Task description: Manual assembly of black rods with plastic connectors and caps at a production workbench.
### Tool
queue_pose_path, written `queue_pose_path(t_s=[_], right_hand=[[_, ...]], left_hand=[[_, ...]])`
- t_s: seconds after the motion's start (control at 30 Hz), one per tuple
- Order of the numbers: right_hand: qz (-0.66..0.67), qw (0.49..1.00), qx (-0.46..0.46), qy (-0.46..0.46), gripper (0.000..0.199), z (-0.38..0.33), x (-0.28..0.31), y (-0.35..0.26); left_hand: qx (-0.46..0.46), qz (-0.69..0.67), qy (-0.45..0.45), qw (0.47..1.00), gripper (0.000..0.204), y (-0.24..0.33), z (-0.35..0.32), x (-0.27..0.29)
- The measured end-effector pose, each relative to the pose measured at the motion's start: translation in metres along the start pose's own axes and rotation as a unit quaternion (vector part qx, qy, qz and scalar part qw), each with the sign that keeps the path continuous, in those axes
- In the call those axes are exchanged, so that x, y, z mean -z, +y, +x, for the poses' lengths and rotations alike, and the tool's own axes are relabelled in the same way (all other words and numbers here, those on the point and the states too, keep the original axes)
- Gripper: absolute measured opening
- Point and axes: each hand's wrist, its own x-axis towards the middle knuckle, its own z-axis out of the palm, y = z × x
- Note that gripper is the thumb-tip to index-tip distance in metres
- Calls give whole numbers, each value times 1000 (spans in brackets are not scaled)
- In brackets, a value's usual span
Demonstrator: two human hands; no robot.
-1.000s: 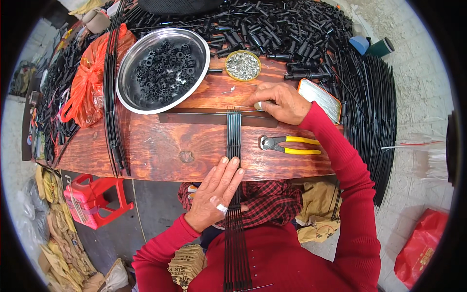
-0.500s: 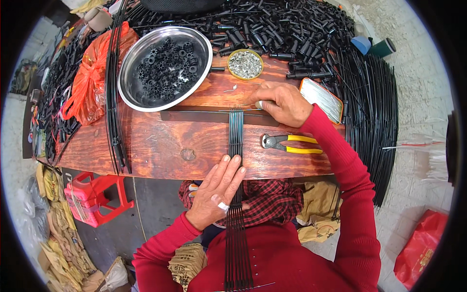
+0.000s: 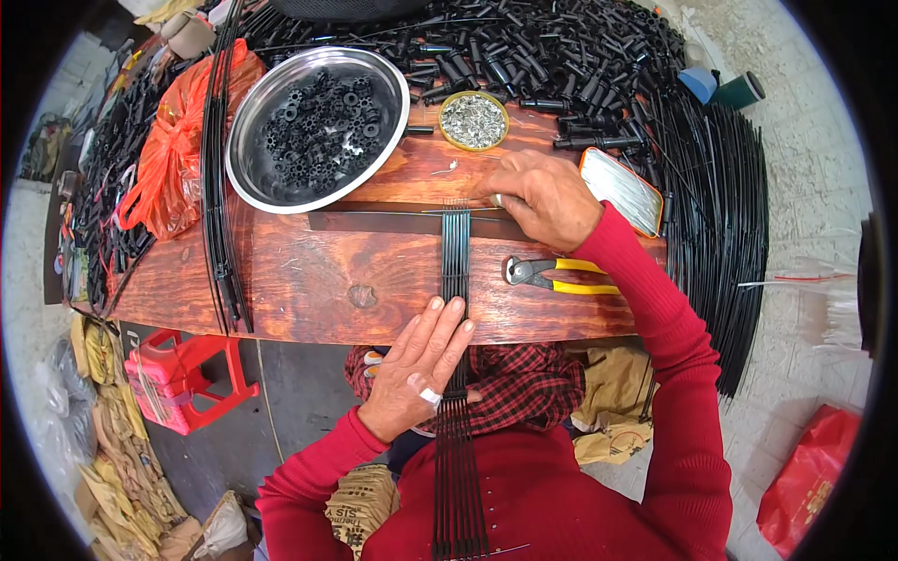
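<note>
A flat row of several thin black rods (image 3: 456, 252) runs from my lap across the red-brown wooden board (image 3: 309, 280) to a dark metal strip (image 3: 374, 222). My left hand (image 3: 419, 365) lies flat on the rods at the board's near edge, fingers together, a white band on one finger. My right hand (image 3: 541, 194) rests at the strip's right end, fingers curled down by the rod tips; whether it pinches anything is hidden. Yellow-handled pliers (image 3: 557, 274) lie just right of the rods.
A steel bowl (image 3: 245, 140) of black ring parts and a small dish of metal bits (image 3: 473, 120) stand at the back. Black tubes (image 3: 561, 56) are heaped behind, long rods (image 3: 720, 215) at right, an orange bag (image 3: 168, 159) and rod bundle (image 3: 220, 187) at left, a red stool (image 3: 178, 374) below.
My right hand has edged slightly along the metal strip. My left hand and the rods stay where they were.
</note>
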Motion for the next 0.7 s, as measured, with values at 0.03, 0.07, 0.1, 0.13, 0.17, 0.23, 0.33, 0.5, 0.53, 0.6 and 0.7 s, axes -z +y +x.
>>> queue_pose_path(t_s=[0.03,0.07,0.1,0.13,0.17,0.23,0.33,0.5,0.53,0.6,0.7], right_hand=[[0,1000,0,0,19,0,-1,0],[4,1000,-3,6,19,0,-2,1],[8,1000,-7,12,19,-1,-4,2],[8,1000,-7,12,19,-2,-6,4],[35,999,-15,10,20,-3,-8,7],[61,998,-22,8,20,-3,-9,8],[26,999,-13,17,20,-3,-7,4],[2,999,11,32,20,-3,-6,1],[2,999,12,32,20,-3,-6,1],[14,999,8,31,20,-2,-4,0],[116,993,-18,19,20,-3,-12,9]], left_hand=[[1,0,0,1000,88,0,0,0],[1,4,-2,1000,88,0,0,0],[1,8,-3,1000,89,1,0,0],[1,8,-3,1000,89,1,0,0],[1,7,-1,1000,89,1,0,-1],[1,7,1,1000,89,1,0,-2],[-1,5,-1,1000,89,0,0,-1],[1,12,-1,1000,87,0,-1,-2],[1,12,-1,1000,87,-1,-1,-3],[-15,7,10,1000,93,-3,-1,-5],[-18,18,7,1000,93,-3,-1,-5]])
